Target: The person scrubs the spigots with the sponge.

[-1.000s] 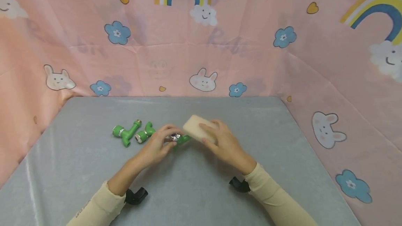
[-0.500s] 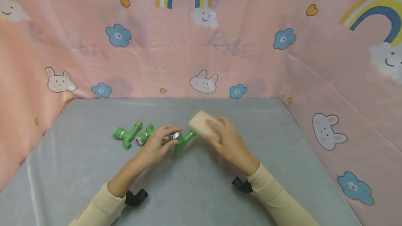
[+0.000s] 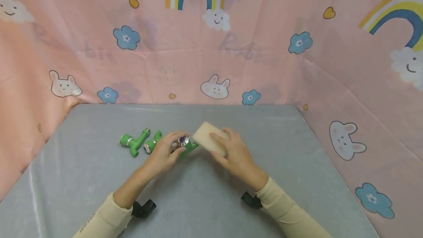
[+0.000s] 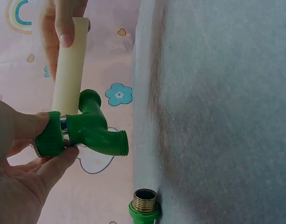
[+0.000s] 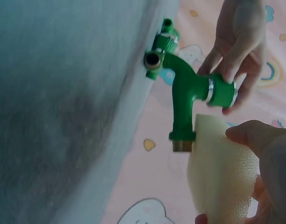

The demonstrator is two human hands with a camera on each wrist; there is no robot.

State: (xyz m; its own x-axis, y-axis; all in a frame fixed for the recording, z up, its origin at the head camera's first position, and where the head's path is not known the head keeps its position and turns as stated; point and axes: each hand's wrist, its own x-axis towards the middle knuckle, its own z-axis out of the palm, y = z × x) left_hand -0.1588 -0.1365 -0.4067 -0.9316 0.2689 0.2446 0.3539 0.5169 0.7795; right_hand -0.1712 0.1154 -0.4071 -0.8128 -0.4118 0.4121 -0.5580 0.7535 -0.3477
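Observation:
My left hand (image 3: 165,152) pinches a green faucet (image 4: 94,128) by its round knob, thumb on one side and fingers on the other. In the left wrist view its spout points toward the table side, held above the surface. My right hand (image 3: 236,155) grips a cream sponge block (image 3: 209,139) between thumb and fingers. One end of the sponge overlaps the faucet's inlet pipe in the head view. In the right wrist view the sponge (image 5: 222,170) lies right at the faucet's brass-threaded end (image 5: 182,145).
Two more green faucets lie on the grey table (image 3: 211,201) left of my hands: one (image 3: 134,143) farther out, another (image 3: 152,143) close beside my left hand. A pink patterned cloth (image 3: 185,58) hangs behind and at the sides. Black wrist mounts (image 3: 143,208) sit under both sleeves.
The right hand and sponge shift right and up, then come back left and down along the faucet's pipe. The left hand keeps hold of the faucet, whose knob has tilted. The other faucets stay put.

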